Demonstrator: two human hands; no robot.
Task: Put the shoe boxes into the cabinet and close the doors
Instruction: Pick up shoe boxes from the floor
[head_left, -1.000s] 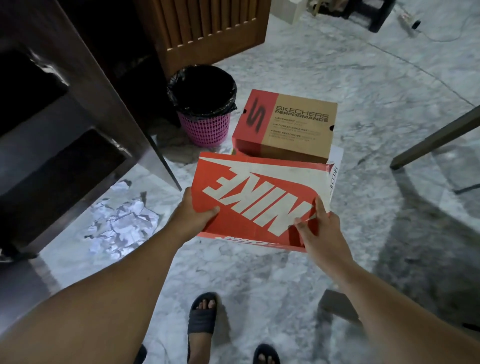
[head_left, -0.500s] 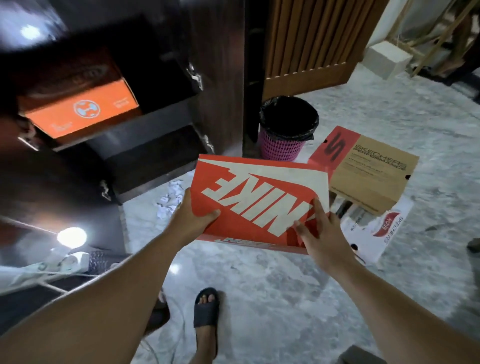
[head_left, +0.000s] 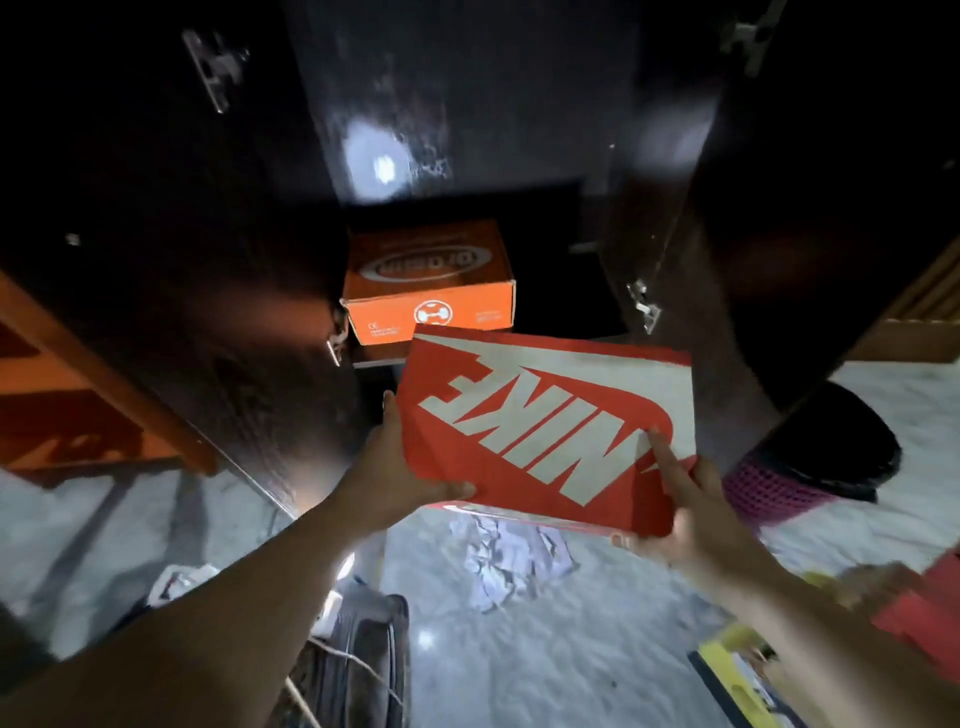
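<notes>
- Your left hand (head_left: 400, 467) clamps the near left corner of the red Nike box (head_left: 545, 421), thumb on the lid and fingers out of sight below it, just as it did half a second ago.
- Your right hand (head_left: 691, 514) keeps its grip on the near right corner, forefinger laid along the lid over the white logo, palm under the edge.
- The box is held clear of the floor between both hands, lid up and tilted toward you, its far edge now at the mouth of the dark cabinet (head_left: 467, 104); earlier it hung over the marble floor (head_left: 571, 649) beside the other boxes.
- Just beyond that far edge, an orange shoe box (head_left: 431, 291) sits on a shelf inside the cabinet. Half a second ago it showed far off to the upper left; now it is dead ahead and close.
- The two cabinet doors stand open, the left door (head_left: 156, 234) and the right door (head_left: 805, 208) flanking the opening.
- The pink bin (head_left: 810, 467) with its black liner has slid from above the box to your right, partly behind the right door.
- Crumpled white paper (head_left: 509, 566) lies on the floor under the box.
- The brown Skechers box from the earlier view is gone from sight; only a blurred red and yellow shape (head_left: 909, 623) shows at the lower right, and you cannot tell what it is.
</notes>
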